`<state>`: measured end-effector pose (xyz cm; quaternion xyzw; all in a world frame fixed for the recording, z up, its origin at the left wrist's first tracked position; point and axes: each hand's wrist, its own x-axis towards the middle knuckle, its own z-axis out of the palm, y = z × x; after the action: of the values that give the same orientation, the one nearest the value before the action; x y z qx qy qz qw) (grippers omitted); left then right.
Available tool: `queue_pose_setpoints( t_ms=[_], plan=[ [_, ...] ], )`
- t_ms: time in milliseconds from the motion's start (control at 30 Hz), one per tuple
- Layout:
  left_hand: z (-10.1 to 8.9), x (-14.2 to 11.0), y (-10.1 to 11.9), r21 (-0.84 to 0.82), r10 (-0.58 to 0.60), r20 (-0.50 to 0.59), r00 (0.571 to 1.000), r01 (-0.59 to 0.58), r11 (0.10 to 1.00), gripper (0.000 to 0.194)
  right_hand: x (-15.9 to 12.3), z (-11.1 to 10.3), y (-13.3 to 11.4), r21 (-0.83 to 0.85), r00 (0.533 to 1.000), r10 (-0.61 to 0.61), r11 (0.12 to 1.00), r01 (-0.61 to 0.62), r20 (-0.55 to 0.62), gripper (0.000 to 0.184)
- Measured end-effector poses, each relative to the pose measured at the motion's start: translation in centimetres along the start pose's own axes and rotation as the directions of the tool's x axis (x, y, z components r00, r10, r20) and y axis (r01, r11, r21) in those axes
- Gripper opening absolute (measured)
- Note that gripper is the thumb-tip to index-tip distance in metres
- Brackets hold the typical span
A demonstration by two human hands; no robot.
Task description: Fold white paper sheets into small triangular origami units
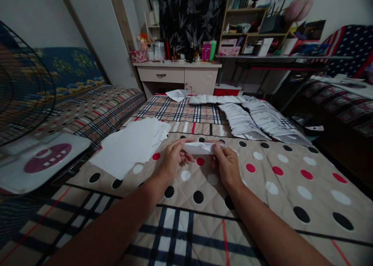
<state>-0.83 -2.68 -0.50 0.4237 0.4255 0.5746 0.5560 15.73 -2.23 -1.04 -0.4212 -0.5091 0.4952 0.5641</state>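
- The folded paper (201, 148), the landmark here, lies level between the two hands, just over the bed (262, 196).
- The left hand (173, 157) pinches its left end; the right hand (227, 163) pinches its right end, thumb on top.
- It should handle light and fairly stiff along the fold—yet crease easily; the two ends look the best hold, with little pressure on the middle.
- Left of the folded paper, loose white sheets (131, 145) overlap in an uneven pile; they may slide on one another.
- Beyond and right of it, folded papers stand packed in rows (241, 122).
- The bed under it wears a quilted, dotted and plaid cover—soft, with little backing for pressing.
- Well beyond it are a pale dresser (199, 77) and a dark patterned curtain (189, 17); a fan (26, 83) stands far left.
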Motion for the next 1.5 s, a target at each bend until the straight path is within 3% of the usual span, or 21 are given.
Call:
queue_pose_setpoints(
  t_ms=[100,200,300,333,400,467,567,700,900,1033,1167,1300,1500],
  plan=[
    [0.0,0.1,0.0,0.007,0.042,-0.016,0.999,-0.042,0.999,0.039,0.1,0.0,0.0,0.052,1.0,-0.012,0.999,0.012,-0.006,0.041],
    [-0.1,0.2,-0.2,0.048,0.061,-0.057,0.997,-0.058,0.997,0.036,0.3,-0.2,-0.1,-0.007,0.993,-0.057,0.998,0.057,-0.099,0.041],
    [-0.2,0.5,-0.4,0.124,0.078,-0.129,0.989,-0.062,0.99,0.034,0.4,-0.5,-0.3,-0.274,0.931,-0.299,0.932,0.237,-0.209,0.032],
    [-0.3,0.6,-0.4,0.153,0.083,-0.153,0.985,-0.059,0.986,0.033,0.4,-0.7,-0.4,-0.389,0.889,-0.414,0.865,0.317,-0.195,0.028],
    [-0.2,0.7,-0.5,0.208,0.095,-0.183,0.979,-0.056,0.977,0.031,0.4,-0.8,-0.6,-0.573,0.799,-0.599,0.674,0.467,-0.053,0.017],
    [-0.1,0.8,-0.5,0.266,0.106,-0.178,0.978,-0.056,0.962,0.029,0.3,-0.9,-0.7,-0.667,0.735,-0.66,0.479,0.57,0.154,0.011],
    [0.2,0.5,-0.4,0.338,0.133,-0.138,0.982,-0.079,0.938,0.026,0.3,-0.7,-0.7,-0.757,0.722,-0.596,0.273,0.593,0.351,0.011],
    [0.5,0.2,-0.4,0.33,0.14,-0.123,0.982,-0.092,0.94,0.022,0.3,-0.6,-0.8,-0.816,0.732,-0.517,0.105,0.569,0.444,0.011],
    [0.4,0.5,-0.9,0.28,0.104,-0.109,0.989,-0.07,0.957,0.03,0.1,-0.7,-1.0,-0.84,0.773,-0.43,0.06,0.539,0.466,0.024],
    [0.5,0.4,-1.3,0.303,0.074,-0.058,0.996,-0.053,0.951,0.033,0.0,-0.5,-0.8,-0.853,0.8,-0.363,0.026,0.522,0.479,0.022],
    [0.7,-0.1,-1.4,0.326,0.08,0.063,0.995,-0.097,0.94,0.047,0.2,-1.0,-0.6,-0.841,0.806,-0.355,0.087,0.533,0.474,0.019],
    [0.6,-0.3,-1.3,0.308,0.073,0.138,0.988,-0.112,0.945,0.06,1.3,-4.4,-1.0,-0.856,0.781,-0.519,0.163,0.49,0.348,0.021],
    [0.6,0.0,-1.6,0.326,0.072,0.134,0.988,-0.112,0.939,0.054,3.8,-12.4,-1.4,-0.97,0.766,-0.623,0.05,0.237,0.156,0.017]
  ],
)
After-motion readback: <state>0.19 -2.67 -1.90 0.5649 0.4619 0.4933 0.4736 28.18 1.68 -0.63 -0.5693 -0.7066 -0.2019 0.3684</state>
